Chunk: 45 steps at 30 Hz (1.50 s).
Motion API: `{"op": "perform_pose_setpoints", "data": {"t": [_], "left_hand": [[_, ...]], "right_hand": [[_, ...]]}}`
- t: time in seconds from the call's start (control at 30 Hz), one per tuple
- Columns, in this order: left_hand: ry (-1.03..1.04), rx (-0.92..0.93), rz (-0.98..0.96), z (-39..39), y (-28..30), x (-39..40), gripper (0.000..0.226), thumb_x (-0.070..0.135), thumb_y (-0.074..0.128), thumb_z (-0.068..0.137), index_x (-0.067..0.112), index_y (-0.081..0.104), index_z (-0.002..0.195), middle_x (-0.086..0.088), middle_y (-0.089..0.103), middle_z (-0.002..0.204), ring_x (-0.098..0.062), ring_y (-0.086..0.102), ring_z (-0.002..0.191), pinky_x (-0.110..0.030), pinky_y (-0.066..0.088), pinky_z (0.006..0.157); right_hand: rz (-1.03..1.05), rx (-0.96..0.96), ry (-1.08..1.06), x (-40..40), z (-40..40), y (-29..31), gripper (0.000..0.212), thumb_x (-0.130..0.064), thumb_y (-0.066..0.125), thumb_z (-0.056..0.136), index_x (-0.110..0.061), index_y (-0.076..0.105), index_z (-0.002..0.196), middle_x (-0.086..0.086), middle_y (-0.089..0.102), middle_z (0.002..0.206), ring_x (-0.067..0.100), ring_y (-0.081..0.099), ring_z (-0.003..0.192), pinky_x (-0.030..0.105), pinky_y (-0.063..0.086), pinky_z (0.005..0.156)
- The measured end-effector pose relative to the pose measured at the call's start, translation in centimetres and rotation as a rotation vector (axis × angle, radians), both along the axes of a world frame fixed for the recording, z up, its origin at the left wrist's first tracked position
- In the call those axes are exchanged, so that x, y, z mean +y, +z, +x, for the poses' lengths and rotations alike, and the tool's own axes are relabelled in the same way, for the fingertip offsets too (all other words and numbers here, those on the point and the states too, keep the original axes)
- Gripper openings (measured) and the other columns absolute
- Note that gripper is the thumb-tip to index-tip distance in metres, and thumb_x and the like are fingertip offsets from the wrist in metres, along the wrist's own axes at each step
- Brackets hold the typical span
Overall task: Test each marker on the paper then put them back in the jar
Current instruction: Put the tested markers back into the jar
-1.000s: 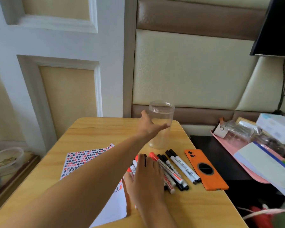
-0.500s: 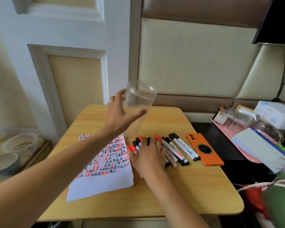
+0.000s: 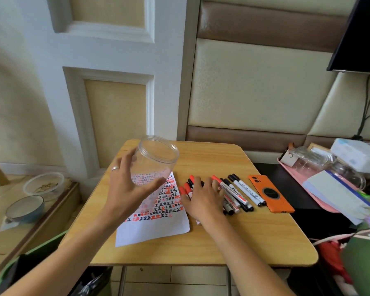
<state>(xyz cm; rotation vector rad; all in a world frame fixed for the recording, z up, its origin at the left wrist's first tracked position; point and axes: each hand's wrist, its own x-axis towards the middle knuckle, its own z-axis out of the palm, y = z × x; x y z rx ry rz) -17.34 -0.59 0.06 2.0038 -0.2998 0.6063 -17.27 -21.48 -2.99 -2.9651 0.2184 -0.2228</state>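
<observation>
Nearest, two bare forearms reach over a small wooden table. Right hand: palm down, fingers spread flat over a row of markers, pressing on them rather than closed around any one; red caps show just left of its fingertips, black-capped and red-capped white barrels lie side by side just right of it. Left hand: raised off the table, fingers and thumb wrapped round the lower wall of a clear plastic jar, a ring on one finger. Jar: held in the air, tilted, open mouth up and away from the person, nothing visible inside. Below and between the two hands: a white sheet of paper, flat on the table, its far half covered with rows of red and black marks, part of them seen through the jar. Right of the markers: an orange phone, lying flat, back side up, close to the outermost marker. Farther right of the right hand, off the table: a pink tray holding clear containers and a notebook. Left of the left hand, lower down: two bowls on a low surface.
</observation>
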Motion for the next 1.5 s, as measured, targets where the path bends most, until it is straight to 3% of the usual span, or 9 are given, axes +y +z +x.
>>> {"op": "perform_pose_setpoints", "data": {"t": [0.2, 0.37, 0.47, 0.57, 0.67, 0.93, 1.13, 1.3, 1.5], "left_hand": [[-0.009, -0.035, -0.013, -0.1, -0.4, 0.2, 0.104, 0.061, 0.087, 0.064, 0.035, 0.035, 0.151, 0.004, 0.044, 0.129, -0.009, 0.044, 0.119, -0.032, 0.037, 0.101], [0.000, -0.030, 0.000, 0.3, -0.5, 0.6, 0.107, 0.076, 0.078, 0.060, 0.041, 0.033, 0.151, 0.005, 0.043, 0.132, -0.011, 0.044, 0.121, -0.029, 0.038, 0.099], [0.024, -0.043, 0.049, 0.3, -0.6, 0.7, 0.103, 0.075, 0.076, 0.060, 0.046, 0.032, 0.149, 0.008, 0.038, 0.133, -0.012, 0.040, 0.122, -0.039, 0.041, 0.102], [0.074, -0.085, 0.160, 0.3, -0.6, 0.7, 0.104, 0.066, 0.082, 0.062, 0.044, 0.033, 0.151, 0.009, 0.034, 0.137, -0.017, 0.033, 0.128, -0.051, 0.035, 0.110], [0.129, -0.152, 0.339, 0.4, -0.7, 0.7, 0.107, 0.060, 0.088, 0.063, 0.039, 0.035, 0.154, 0.003, 0.036, 0.141, -0.021, 0.030, 0.132, -0.046, 0.026, 0.109], [0.232, -0.254, 0.738, 1.1, -1.0, 0.5, 0.119, 0.051, 0.095, 0.053, 0.031, 0.038, 0.155, -0.009, 0.046, 0.142, -0.030, 0.040, 0.129, -0.050, 0.027, 0.107], [0.269, -0.299, 0.867, 1.4, -1.0, 0.5, 0.120, 0.046, 0.097, 0.046, 0.028, 0.045, 0.152, -0.012, 0.050, 0.137, -0.030, 0.040, 0.126, -0.047, 0.023, 0.104], [0.266, -0.282, 0.899, 1.5, -1.3, 0.2, 0.118, 0.043, 0.096, 0.043, 0.028, 0.048, 0.150, -0.012, 0.052, 0.135, -0.030, 0.042, 0.125, -0.046, 0.025, 0.102], [0.279, -0.239, 0.901, 1.7, -1.5, 0.0, 0.120, 0.047, 0.097, 0.040, 0.028, 0.049, 0.149, -0.012, 0.054, 0.134, -0.029, 0.041, 0.125, -0.046, 0.025, 0.101]], "right_hand": [[0.017, 0.013, 0.017, 0.6, 0.5, 0.1, 0.067, -0.057, 0.051, 0.095, -0.017, 0.034, 0.146, 0.013, 0.038, 0.146, 0.034, 0.030, 0.138, 0.050, 0.036, 0.111], [-0.010, -0.017, 0.020, 1.4, 0.6, 0.0, 0.064, -0.054, 0.053, 0.096, -0.017, 0.036, 0.145, 0.013, 0.040, 0.144, 0.034, 0.034, 0.135, 0.047, 0.039, 0.108], [-0.035, -0.025, 0.017, 1.9, 0.8, -0.1, 0.068, -0.054, 0.057, 0.094, -0.013, 0.037, 0.144, 0.015, 0.042, 0.142, 0.034, 0.037, 0.132, 0.044, 0.044, 0.103], [-0.059, -0.011, -0.001, 2.1, 1.2, 0.0, 0.074, -0.058, 0.060, 0.092, -0.008, 0.038, 0.143, 0.016, 0.045, 0.139, 0.033, 0.041, 0.128, 0.040, 0.047, 0.099], [-0.046, 0.008, 0.006, 2.0, 1.4, -0.1, 0.070, -0.054, 0.059, 0.095, -0.006, 0.039, 0.141, 0.017, 0.049, 0.138, 0.033, 0.045, 0.127, 0.040, 0.046, 0.099], [0.017, -0.016, -0.010, 1.5, 2.1, 0.0, 0.061, -0.051, 0.058, 0.096, -0.007, 0.044, 0.137, 0.014, 0.054, 0.133, 0.031, 0.050, 0.124, 0.042, 0.046, 0.097], [0.125, 0.031, -0.074, 1.0, 2.4, 0.3, 0.072, -0.053, 0.067, 0.089, -0.005, 0.043, 0.137, 0.016, 0.052, 0.135, 0.034, 0.051, 0.125, 0.044, 0.046, 0.100], [0.189, 0.135, -0.085, 0.9, 2.9, 0.9, 0.067, -0.050, 0.070, 0.089, -0.006, 0.047, 0.133, 0.013, 0.059, 0.124, 0.032, 0.062, 0.109, 0.041, 0.054, 0.087], [0.162, 0.125, -0.100, 1.7, 2.7, 1.5, 0.054, -0.027, 0.077, 0.089, -0.006, 0.046, 0.127, 0.013, 0.063, 0.121, 0.031, 0.066, 0.106, 0.034, 0.048, 0.072]]}}
